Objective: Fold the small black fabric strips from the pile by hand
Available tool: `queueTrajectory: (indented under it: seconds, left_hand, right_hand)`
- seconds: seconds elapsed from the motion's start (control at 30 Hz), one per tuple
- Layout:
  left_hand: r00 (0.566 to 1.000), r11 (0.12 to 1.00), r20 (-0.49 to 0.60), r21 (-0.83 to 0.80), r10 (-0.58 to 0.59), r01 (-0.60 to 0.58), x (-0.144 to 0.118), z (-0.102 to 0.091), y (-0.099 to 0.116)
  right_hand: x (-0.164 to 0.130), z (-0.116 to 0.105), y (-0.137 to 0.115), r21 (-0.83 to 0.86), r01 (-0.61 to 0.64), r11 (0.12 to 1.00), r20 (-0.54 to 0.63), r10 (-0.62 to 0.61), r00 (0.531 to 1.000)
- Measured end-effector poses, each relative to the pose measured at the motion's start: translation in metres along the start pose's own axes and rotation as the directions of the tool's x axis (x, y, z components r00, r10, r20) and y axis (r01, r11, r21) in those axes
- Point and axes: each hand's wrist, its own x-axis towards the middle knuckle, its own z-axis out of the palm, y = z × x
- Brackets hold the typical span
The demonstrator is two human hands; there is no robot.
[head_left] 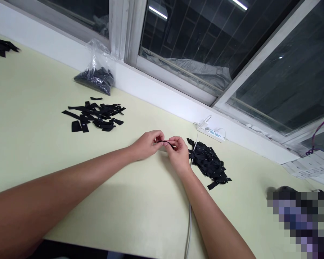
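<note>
Pale yellow-green table [43,144] is filling most of the view, running up to a white sill under dark windows [205,43]. Nearest, both bare forearms are reaching forward and converging over the tabletop. The left hand [147,144] and the right hand [178,151] are meeting close together, fingertips pinching either end of a small black strip [166,143], which is hanging between them just above the surface. A white cable [189,223] is running under the right wrist toward the near table edge. Just beside the right hand, a heap of black strips [209,163] is lying with tiny white marks too small to read. Farther left, a looser scatter of black strips [95,117] is spreading out, well apart from the hands. Beyond it, a clear plastic bag [97,73] of dark pieces is leaning against the sill, and a white power strip [212,131] is sitting by the wall.
</note>
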Motion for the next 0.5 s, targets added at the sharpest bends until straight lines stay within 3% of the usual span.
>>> queueTrajectory:
  seconds: [0.2, 0.3, 0.4, 0.5]
  left_hand:
    - [1.000, 1.000, -0.005, -0.004, 0.004, -0.004, 0.000, 0.001, 0.004]
    - [0.998, 1.000, -0.067, -0.030, -0.008, 0.006, 0.002, 0.000, 0.004]
    - [0.977, 0.995, -0.202, -0.087, -0.061, 0.044, 0.005, -0.001, 0.001]
    - [0.938, 0.985, -0.323, -0.156, -0.124, 0.076, 0.010, -0.002, -0.003]
  right_hand:
    - [-0.002, 0.002, 0.000, -0.008, 0.040, 0.999, -0.038, -0.040, 0.998]
    - [0.000, 0.000, 0.000, 0.007, 0.016, 1.000, -0.094, -0.015, 0.995]
    - [0.004, -0.005, -0.001, 0.158, -0.061, 0.986, -0.182, 0.089, 0.979]
    - [0.007, -0.009, -0.003, 0.417, -0.112, 0.902, -0.210, 0.216, 0.954]
